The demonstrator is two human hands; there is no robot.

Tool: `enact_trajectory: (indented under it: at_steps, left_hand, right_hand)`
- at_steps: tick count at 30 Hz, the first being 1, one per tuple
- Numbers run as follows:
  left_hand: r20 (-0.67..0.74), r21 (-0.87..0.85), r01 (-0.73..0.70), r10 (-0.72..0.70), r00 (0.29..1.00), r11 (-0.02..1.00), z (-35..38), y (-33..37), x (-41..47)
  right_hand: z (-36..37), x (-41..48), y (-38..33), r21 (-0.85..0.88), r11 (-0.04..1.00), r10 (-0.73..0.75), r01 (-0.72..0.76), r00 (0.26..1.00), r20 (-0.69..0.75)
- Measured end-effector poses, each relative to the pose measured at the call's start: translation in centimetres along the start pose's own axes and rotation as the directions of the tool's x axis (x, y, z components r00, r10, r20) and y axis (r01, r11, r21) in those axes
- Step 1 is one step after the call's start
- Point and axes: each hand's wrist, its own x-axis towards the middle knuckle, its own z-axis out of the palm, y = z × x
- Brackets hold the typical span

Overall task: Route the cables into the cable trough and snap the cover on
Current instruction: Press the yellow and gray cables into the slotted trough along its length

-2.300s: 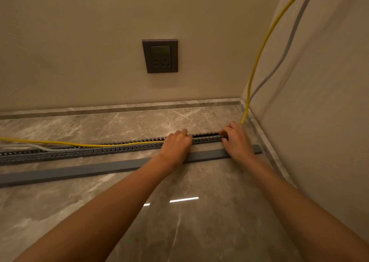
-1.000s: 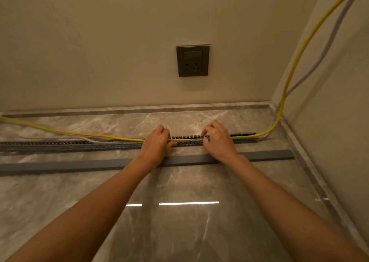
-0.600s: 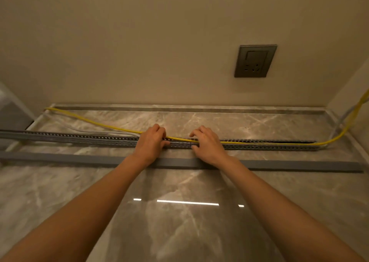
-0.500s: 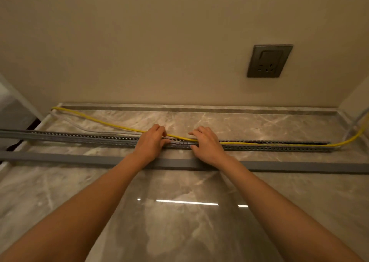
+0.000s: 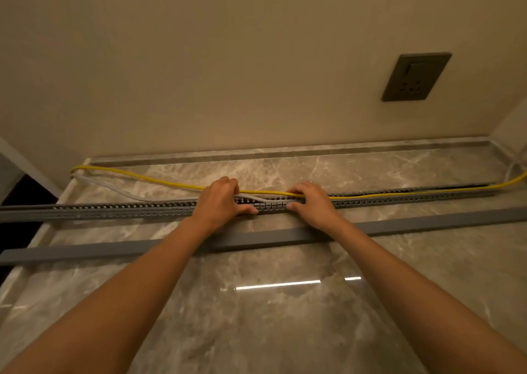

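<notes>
Midway along the cable trough [image 5: 114, 209], both hands press down: the left hand [image 5: 218, 202] curls over its slotted wall, the right hand [image 5: 312, 205] pins the yellow cable [image 5: 159, 178] at the rim; whether either grip fully closes on a cable I cannot tell. Right of the hands the yellow cable lies in the trough; left of them it and the grey cable [image 5: 114, 188] curve free behind it. I judge that slack could spring out once released, or snag on the slots. The cover [image 5: 85, 249] lies loose in front of the trough on the marble floor [image 5: 271, 331]; a wall socket [image 5: 416, 77] sits above.
</notes>
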Motion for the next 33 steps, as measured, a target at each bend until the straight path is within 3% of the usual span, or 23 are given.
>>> enact_trajectory:
  at_steps: [6,11,14,18,20,26,33]
  left_hand:
    - [-0.166,-0.115,-0.118,0.098,0.981,0.986,1.1,-0.8,-0.5]
    - [-0.266,-0.037,-0.204,0.187,0.946,0.978,1.8,-1.6,-0.8]
    - [-0.262,-0.045,-0.227,0.208,0.942,0.973,2.2,-2.0,-0.9]
    - [-0.187,-0.250,-0.222,0.178,0.966,0.942,1.6,-2.3,-0.3]
    - [-0.137,-0.276,-0.207,0.175,0.975,0.939,1.1,-2.4,0.1]
    - [-0.159,0.118,-0.388,0.403,0.901,0.914,0.7,-2.3,-0.5]
    - [-0.019,0.336,-0.417,0.448,0.894,0.845,0.5,-1.4,-2.2]
  right_hand:
    - [0.7,0.1,-1.0,0.097,0.993,0.071,-0.067,0.997,-0.035]
    - [1.0,-0.1,-1.5,0.151,0.985,0.096,-0.084,0.992,-0.080]
    - [1.2,-0.1,-1.5,0.150,0.985,0.103,-0.091,0.992,-0.077]
    - [1.0,0.1,-1.3,0.157,0.983,0.107,-0.097,0.993,-0.054]
    - [1.0,0.1,-1.3,0.166,0.982,0.105,-0.096,0.993,-0.045]
    - [0.9,0.2,-1.1,0.171,0.981,0.099,-0.092,0.994,-0.037]
    - [0.9,0.3,-1.1,0.138,0.988,0.074,-0.070,0.997,-0.026]
